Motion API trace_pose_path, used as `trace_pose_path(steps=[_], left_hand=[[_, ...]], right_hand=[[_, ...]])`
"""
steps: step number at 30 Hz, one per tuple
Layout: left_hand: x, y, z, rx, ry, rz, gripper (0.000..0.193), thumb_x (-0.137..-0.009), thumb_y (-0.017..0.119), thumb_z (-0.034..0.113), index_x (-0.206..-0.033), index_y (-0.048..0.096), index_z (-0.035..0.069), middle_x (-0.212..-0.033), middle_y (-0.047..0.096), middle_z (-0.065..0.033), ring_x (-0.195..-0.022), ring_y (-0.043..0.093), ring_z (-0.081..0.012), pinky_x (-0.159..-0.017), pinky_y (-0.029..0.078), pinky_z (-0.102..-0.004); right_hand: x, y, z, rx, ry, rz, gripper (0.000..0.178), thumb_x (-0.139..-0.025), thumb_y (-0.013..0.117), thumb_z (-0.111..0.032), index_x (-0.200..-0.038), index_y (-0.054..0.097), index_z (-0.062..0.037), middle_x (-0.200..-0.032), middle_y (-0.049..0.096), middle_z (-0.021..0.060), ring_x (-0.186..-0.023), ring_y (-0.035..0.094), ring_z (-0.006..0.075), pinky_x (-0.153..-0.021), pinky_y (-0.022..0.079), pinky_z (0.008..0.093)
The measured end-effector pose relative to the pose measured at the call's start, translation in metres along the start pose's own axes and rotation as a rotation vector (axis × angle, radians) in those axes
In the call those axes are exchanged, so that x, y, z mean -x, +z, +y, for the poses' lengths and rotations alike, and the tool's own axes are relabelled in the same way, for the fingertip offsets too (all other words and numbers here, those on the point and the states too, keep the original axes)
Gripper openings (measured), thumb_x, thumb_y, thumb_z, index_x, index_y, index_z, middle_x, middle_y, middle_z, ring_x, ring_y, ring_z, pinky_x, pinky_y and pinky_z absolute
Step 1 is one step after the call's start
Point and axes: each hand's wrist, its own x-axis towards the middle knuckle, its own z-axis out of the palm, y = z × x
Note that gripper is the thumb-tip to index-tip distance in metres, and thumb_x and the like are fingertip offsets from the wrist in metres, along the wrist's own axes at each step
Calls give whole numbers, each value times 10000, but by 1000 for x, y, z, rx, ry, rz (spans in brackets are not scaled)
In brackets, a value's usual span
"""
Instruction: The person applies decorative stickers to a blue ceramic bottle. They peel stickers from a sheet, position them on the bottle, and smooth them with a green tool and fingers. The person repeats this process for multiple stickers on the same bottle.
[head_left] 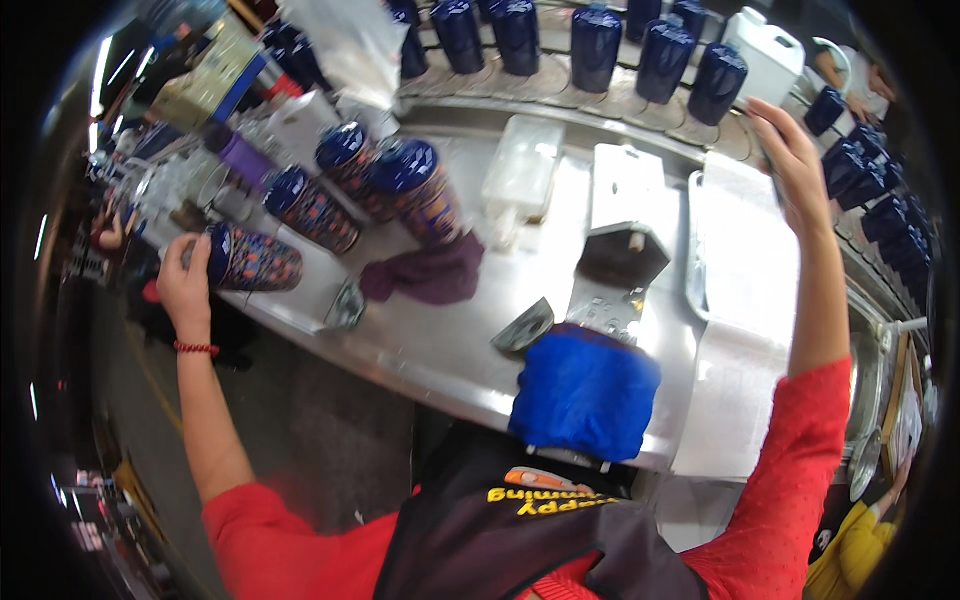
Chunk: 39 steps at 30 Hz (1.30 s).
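L hand (185, 275) on the patterned jar (260, 262), R hand (790, 165) out by the belt

Head view, the only one. Far L end of the steel table (400, 345): L hand has thumb and fingers curled round the jar's glossy blue top end, prob. because the narrower part gives a surer hold. Lens leans everything outward, so can't tell if the jar's upright or tilted.

Just beside it, three more patterned jars (312, 210) (350, 172) (425, 200) stand grouped, presumably to keep 'em in reach w/o crowding the middle. A dark purple cloth (430, 270) lies bunched at their near side, handy for the L side, I'd guess.

R hand's well apart, stretched to the far R, fingers extended and close together, no grip I can see. Its fingertips are right by a plain blue bottle (718, 85) on the conveyor (640, 115); touching or not, can't tell. Bottles there stand in a spaced row, prob. so each can be got at singly.

Mid-table: clear plastic tub (522, 165), white stand (628, 185), and, at the near edge against the apron (450, 520), a blue cloth-covered pad (588, 395), maybe there as cushioning.
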Motion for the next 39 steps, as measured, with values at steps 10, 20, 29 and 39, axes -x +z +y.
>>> trace_pose_path(steps=[10,20,29,39], left_hand=[[-22,70,-68,1,-237,-137,298,-973,715,286,-1016,672,-5,-882,695,-49,-817,594,-120,-785,489,-285],[-24,58,-25,-223,-163,-78,324,-1010,670,279,-1223,678,35,-907,667,-60,-823,577,-117,-783,475,-261],[43,56,198,696,379,-151,515,-957,721,196,-1362,570,-85,-1333,614,-190,-1114,637,-234,-951,545,-356],[78,94,390,1821,332,-967,974,-810,815,381,-1539,318,-30,-1423,544,-185,-1254,589,-292,-1067,469,-398]], right_hand=[[-229,105,94,523,-115,152,544,-966,672,-392,-1349,629,-8,-1092,714,111,-1000,680,233,-922,521,339],[-225,125,130,429,-259,438,317,-858,772,-310,-1004,749,-30,-1003,723,176,-983,702,320,-880,533,415],[-100,33,-48,274,-431,266,236,-953,737,-228,-1056,646,-36,-966,646,39,-884,593,139,-832,489,290],[77,23,-167,-555,-92,-119,337,-968,690,-337,-1108,675,-31,-989,706,89,-879,677,135,-734,551,305]])
